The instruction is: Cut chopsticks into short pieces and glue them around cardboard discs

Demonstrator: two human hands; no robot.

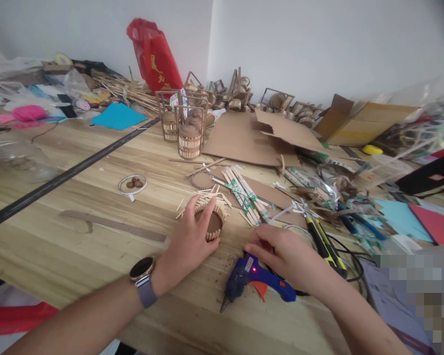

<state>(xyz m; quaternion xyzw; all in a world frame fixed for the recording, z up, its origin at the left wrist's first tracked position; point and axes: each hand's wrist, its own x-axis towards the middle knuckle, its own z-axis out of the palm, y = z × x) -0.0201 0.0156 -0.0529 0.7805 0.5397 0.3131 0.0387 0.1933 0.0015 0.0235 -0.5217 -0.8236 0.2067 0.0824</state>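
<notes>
My left hand (190,241), with a watch on the wrist, curls round a small round basket of bamboo sticks with a brown cardboard base (212,224) that lies on the wooden table (77,197). My right hand (284,254) rests over the handle of a blue hot glue gun (249,281), fingers bent on it. The gun lies flat, nozzle pointing to the lower left, its red light on. Loose short sticks (207,195) lie just behind the basket.
Packs of chopsticks (244,192), cardboard sheets (251,138), finished stick cages (188,135), a tape ring (132,185), a long black strip (70,172), a wooden ruler (114,224), a yellow-black tool (325,244), coloured paper (403,217) and a red bag (153,54) crowd the table.
</notes>
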